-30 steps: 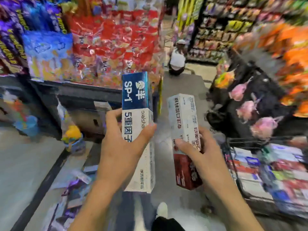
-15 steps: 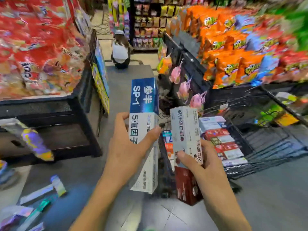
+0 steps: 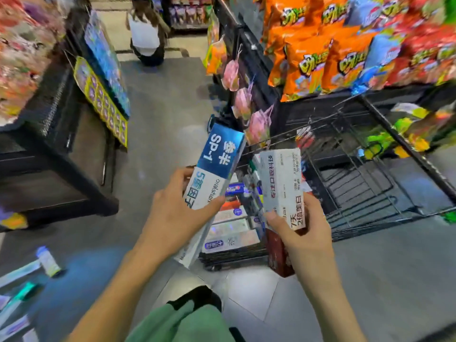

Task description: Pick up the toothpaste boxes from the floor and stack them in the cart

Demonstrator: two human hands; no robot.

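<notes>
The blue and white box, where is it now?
Head view, centre: the left hand grips the blue and white box, tilted, beside the cart.

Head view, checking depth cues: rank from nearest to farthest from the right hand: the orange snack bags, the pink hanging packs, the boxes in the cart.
From the right hand:
1. Boxes in the cart, just left, beside it.
2. Pink hanging packs, ahead, above the cart.
3. Orange snack bags, farther up, on the right shelf.
</notes>
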